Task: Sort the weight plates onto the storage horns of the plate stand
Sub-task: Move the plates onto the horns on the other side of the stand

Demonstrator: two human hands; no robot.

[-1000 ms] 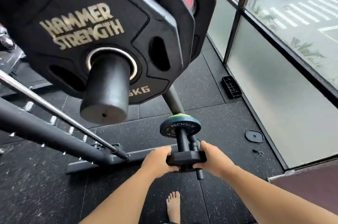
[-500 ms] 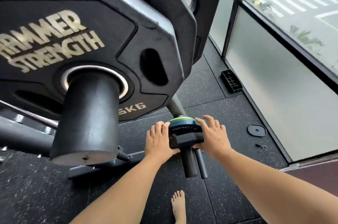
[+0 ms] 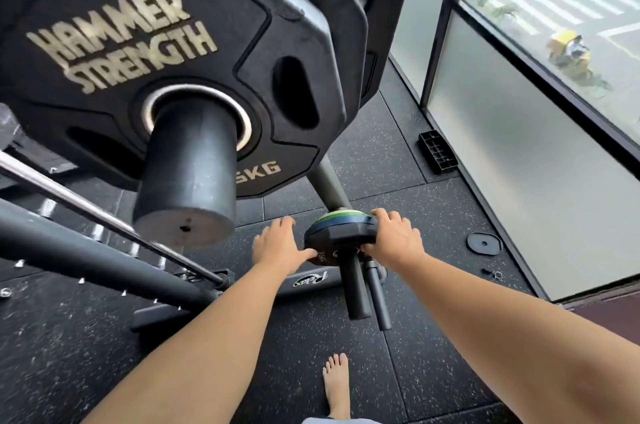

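A small black plate [image 3: 341, 236] sits on the low storage horn [image 3: 356, 288], pushed up against the green and blue Rogue plates [image 3: 337, 215] behind it. My right hand [image 3: 394, 236] grips the black plate's right edge, fingers over the top and thumb below. My left hand [image 3: 277, 243] lies beside the plate's left edge with fingers straight, only the thumb touching it. A large black Hammer Strength plate [image 3: 173, 59] hangs on the upper horn [image 3: 187, 174] close to the camera.
A barbell [image 3: 104, 215] slants across the left. The stand's base bar [image 3: 304, 279] lies on the rubber floor. A small plate [image 3: 483, 243] and a clip [image 3: 495, 274] lie by the glass wall [image 3: 519, 146]. My bare foot [image 3: 337, 385] stands below the horn.
The small black plate slid along the low horn from its tip to the Rogue plates. My left hand let go of its edge and flattened; my right hand still holds it.
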